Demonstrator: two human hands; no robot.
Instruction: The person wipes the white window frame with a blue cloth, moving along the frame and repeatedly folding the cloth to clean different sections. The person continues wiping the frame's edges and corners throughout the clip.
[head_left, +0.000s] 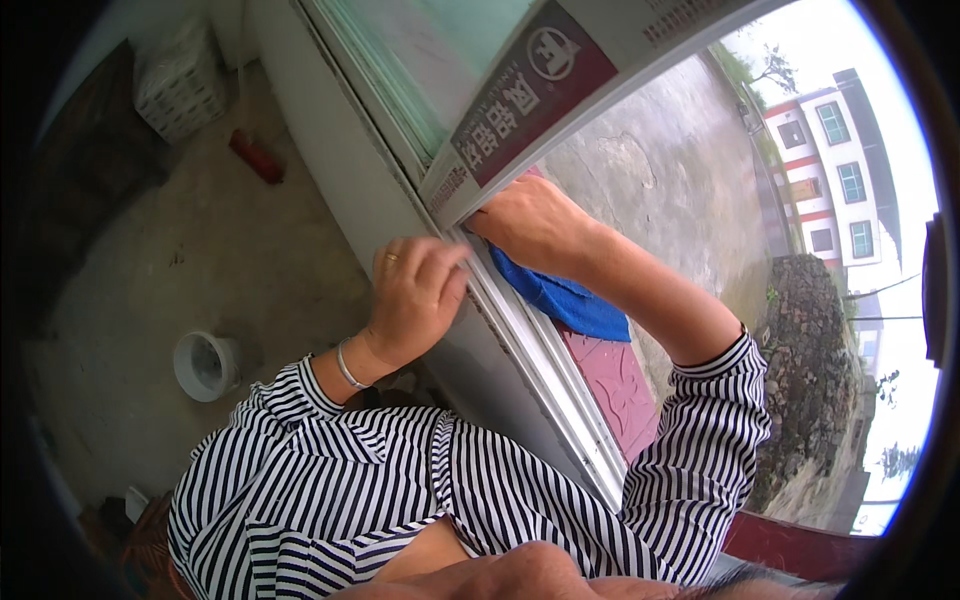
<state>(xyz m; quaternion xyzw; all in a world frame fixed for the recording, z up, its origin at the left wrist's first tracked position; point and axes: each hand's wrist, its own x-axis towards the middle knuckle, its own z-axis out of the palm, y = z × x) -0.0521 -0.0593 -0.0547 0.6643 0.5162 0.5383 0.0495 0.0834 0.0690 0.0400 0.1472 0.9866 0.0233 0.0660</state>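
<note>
My left hand [415, 295], with a ring and a silver bracelet, is raised on the inner side of the window frame [545, 345]. Its fingers bend toward the frame, and motion blurs their tips; whether they hold anything does not show. My right hand [530, 222] reaches over to the outer side, at the lower corner of the window sash [600, 110]. Its fingers are curled in, their tips partly hidden at the sash's edge. A blue cloth [575, 300] lies below that hand and wrist, over the reddish outer sill [610, 380]; a grip on it cannot be made out.
Greenish glass [400, 60] stands beyond the white sash, which carries a dark red printed film. On the floor inside are a white bucket [205, 366], a red cylinder [256, 157] and a pale crate [180, 85]. Outside are a stone wall [810, 370] and a building [835, 165].
</note>
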